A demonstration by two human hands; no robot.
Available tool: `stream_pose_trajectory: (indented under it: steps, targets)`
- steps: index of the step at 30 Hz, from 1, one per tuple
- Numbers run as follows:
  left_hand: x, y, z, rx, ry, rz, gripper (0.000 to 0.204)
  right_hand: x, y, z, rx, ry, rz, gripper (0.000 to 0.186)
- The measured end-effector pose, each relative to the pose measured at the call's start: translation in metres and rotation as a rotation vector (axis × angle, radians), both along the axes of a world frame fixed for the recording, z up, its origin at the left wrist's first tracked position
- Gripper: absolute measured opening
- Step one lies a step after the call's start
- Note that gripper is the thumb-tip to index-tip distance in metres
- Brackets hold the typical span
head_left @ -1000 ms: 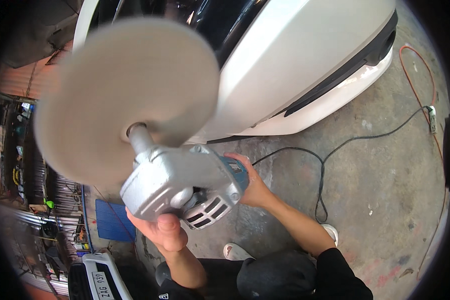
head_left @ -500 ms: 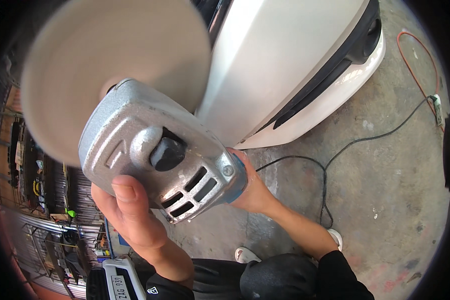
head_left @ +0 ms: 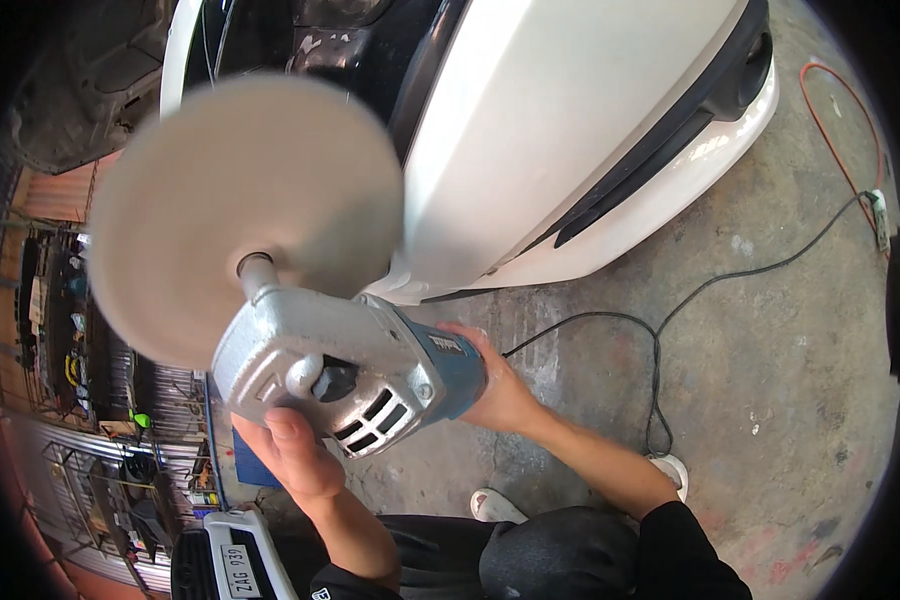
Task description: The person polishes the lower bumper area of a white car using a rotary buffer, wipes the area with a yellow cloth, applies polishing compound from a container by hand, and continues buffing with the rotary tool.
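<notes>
Both my hands hold an electric polisher (head_left: 300, 340) with a silver metal head and a blue body. Its big round beige pad (head_left: 250, 180) is blurred by spinning, tilted up and facing away from me. My left hand (head_left: 295, 455) is closed at the left side of the metal head, thumb on top; its other fingers are partly hidden beneath. Around the blue body at the rear, my right hand (head_left: 495, 385) is wrapped. Beyond the tool stands a white car (head_left: 540, 130); the pad's right edge overlaps it in view, and I cannot tell whether they touch.
A black cord (head_left: 655, 345) runs from the polisher across the concrete floor (head_left: 760, 400) to an orange cord (head_left: 815, 130) at right. Shelves of parts (head_left: 65, 330) line the left wall. Another vehicle's front (head_left: 240, 550) with a plate sits at lower left.
The polisher has moved down and away from the head view, looking smaller, and both hands moved with it. More of the car shows behind the pad, which is blurred in both frames.
</notes>
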State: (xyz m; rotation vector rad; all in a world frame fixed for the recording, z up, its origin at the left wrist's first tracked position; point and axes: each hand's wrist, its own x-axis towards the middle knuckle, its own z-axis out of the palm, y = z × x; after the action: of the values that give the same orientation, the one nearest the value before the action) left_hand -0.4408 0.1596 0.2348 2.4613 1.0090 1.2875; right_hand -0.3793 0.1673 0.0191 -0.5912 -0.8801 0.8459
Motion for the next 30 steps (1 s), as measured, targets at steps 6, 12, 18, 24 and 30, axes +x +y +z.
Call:
stream_pose_trajectory:
  steps: [6, 12, 18, 24, 30]
  targets:
    - [-0.001, 0.000, -0.006, -0.004, -0.064, 0.024, 0.077, -0.001, 0.001, -0.002, -0.009, 0.004, 0.019, 0.094]
    - [0.035, 0.003, 0.031, 0.007, 0.067, -0.101, 0.063, 0.022, -0.012, 0.029, 0.051, 0.159, -0.031, 0.087]
    - [0.118, -0.004, 0.054, 0.009, 0.049, -0.163, 0.053, 0.062, -0.025, 0.051, 0.019, 0.165, -0.066, 0.094]
    - [0.169, -0.007, 0.080, 0.006, 0.073, -0.151, 0.045, 0.097, -0.029, 0.076, 0.038, 0.171, -0.089, 0.098]
    - [0.198, -0.003, 0.101, 0.095, 0.284, -0.424, 0.046, 0.109, -0.023, 0.088, 0.120, 0.177, -0.202, 0.096]
